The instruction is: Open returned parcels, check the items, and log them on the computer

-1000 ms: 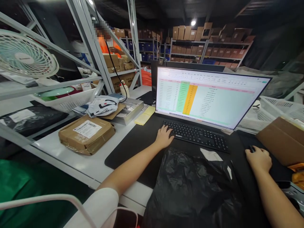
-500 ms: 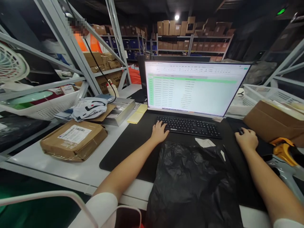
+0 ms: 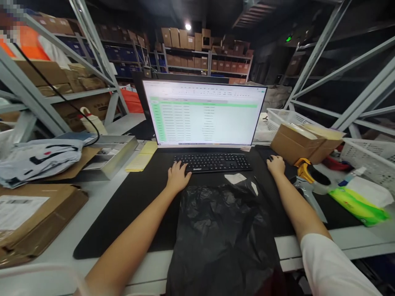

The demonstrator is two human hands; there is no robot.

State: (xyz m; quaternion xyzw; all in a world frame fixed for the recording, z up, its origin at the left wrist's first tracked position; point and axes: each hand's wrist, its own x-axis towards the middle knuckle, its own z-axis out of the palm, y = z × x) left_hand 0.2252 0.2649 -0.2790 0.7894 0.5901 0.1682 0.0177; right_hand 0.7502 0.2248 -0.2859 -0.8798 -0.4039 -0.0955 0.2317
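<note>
My left hand (image 3: 178, 176) rests at the left end of a black keyboard (image 3: 212, 162), fingers spread over the keys and holding nothing. On the right, my right hand (image 3: 276, 165) is closed over a black computer mouse (image 3: 270, 158), mostly covered by the fingers. Behind the keyboard stands a monitor (image 3: 206, 119) with a spreadsheet, one row highlighted green. A crumpled black plastic bag (image 3: 225, 230) lies between my forearms and hangs over the table edge. Small white scraps of paper (image 3: 235, 178) lie at the bag's far end. A black desk mat (image 3: 123, 218) is beneath it all.
At left are a taped cardboard box (image 3: 58, 218), white plastic packages (image 3: 46, 156) and yellow note slips (image 3: 142, 156). At right sit an open carton (image 3: 286, 144), a tape dispenser (image 3: 308, 172), a grey handheld scanner (image 3: 311, 199) and a green wipes pack (image 3: 358, 205). Metal posts flank the table.
The camera view has turned to the right, so the monitor and table sit further left and more of the right side shows. Both hands stay at the keyboard and mouse.
</note>
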